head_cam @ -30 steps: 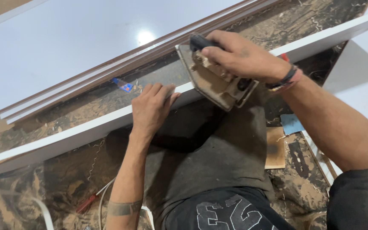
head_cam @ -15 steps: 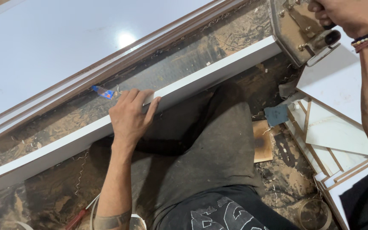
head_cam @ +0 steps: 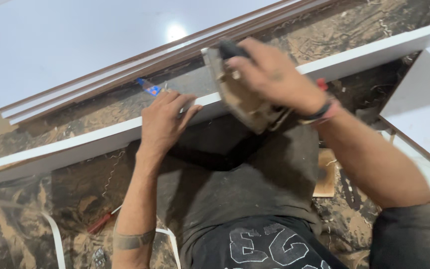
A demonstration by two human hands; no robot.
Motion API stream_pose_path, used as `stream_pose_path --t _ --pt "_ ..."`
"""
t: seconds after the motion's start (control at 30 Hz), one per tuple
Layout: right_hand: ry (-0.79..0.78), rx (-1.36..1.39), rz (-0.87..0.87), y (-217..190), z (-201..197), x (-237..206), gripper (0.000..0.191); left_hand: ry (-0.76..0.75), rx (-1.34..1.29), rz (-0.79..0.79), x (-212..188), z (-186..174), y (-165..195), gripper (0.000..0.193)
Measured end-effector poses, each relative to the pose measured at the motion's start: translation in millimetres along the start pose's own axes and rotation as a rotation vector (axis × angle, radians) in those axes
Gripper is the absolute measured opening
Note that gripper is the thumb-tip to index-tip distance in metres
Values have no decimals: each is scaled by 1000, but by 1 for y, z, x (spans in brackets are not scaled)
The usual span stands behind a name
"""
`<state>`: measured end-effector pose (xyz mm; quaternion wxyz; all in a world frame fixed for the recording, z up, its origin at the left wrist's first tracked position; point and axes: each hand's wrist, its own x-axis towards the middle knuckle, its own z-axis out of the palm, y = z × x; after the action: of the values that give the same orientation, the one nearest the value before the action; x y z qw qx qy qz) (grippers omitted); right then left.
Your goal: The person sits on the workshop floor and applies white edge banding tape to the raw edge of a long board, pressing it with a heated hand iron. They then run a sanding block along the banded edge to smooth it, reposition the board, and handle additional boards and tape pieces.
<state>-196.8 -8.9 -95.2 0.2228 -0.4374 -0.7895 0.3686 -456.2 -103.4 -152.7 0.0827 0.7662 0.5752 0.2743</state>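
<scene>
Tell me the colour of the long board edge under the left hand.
White, seen in the head view: the long board under the left hand.

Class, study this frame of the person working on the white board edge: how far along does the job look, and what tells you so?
Done: thin curls of trimmed strip lie on the floor, so some trimming looks finished. In hand: the left hand presses the white board steady while the right hand holds a hand trimmer on its top edge. Left: the edge stretch towards the left end; whether it is trimmed cannot be told.
</scene>
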Motion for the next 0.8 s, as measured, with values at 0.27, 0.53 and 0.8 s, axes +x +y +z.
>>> stream_pose_path --t 0.27,0.53,0.8 --pt "57 99 -145 -36 33 9 41 18 92 75 -20 -30 -26 21" --pt "63 48 114 46 -90 -32 33 4 125 64 -17 -29 -26 20" --pt "292 -154 419 164 -206 -100 29 18 111 56 -19 -19 -34 19"
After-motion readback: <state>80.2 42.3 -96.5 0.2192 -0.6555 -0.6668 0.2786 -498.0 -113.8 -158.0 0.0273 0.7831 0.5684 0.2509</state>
